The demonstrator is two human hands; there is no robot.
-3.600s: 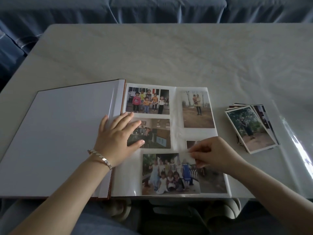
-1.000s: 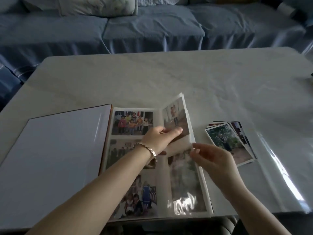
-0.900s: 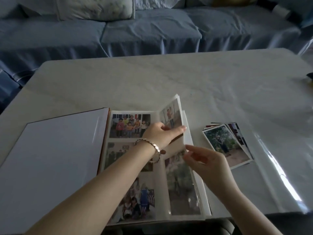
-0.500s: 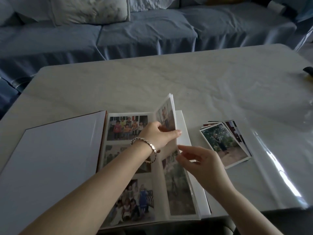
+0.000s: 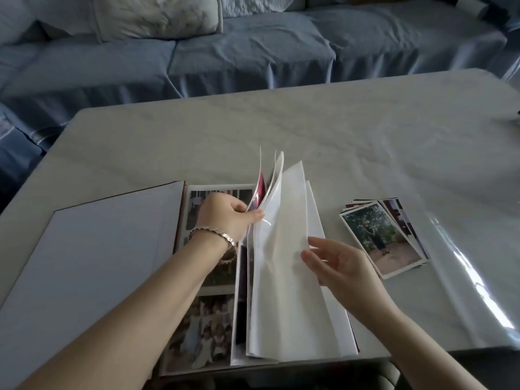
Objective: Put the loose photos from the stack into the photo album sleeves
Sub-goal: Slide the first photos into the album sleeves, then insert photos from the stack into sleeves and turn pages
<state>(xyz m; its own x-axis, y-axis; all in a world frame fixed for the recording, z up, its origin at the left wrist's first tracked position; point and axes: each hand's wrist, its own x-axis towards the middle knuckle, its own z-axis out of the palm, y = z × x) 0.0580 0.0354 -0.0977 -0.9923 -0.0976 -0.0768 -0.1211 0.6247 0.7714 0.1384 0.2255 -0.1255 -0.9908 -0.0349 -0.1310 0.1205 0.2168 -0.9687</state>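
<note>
**Left grip**: clenched on the edges of several lifted album leaves, thumb on the near side; your wrist carries a bracelet.

**Right grip**: released, fingers straight, fingertips touching the outermost raised leaf.

**Photo album**: open flat at the near edge of the tabletop.

**Sleeves, contents:** the flat page under your left forearm holds prints, a group photo nearest you. One lifted leaf shows a red-toned print. The outer leaves read white, probably unfilled.

**Stack of loose photos**: on the tabletop just right of the album, fanned, untouched, a standing figure on top.

**Hazards, judged:**
- The fanned leaves could slip from your thumb and fall shut, losing the page.
- Turning several at once could skip empty sleeves.
- Pressure from your right fingertips could crease the thin leaf.
- Your right forearm passes near the stack and could scatter it.
</note>
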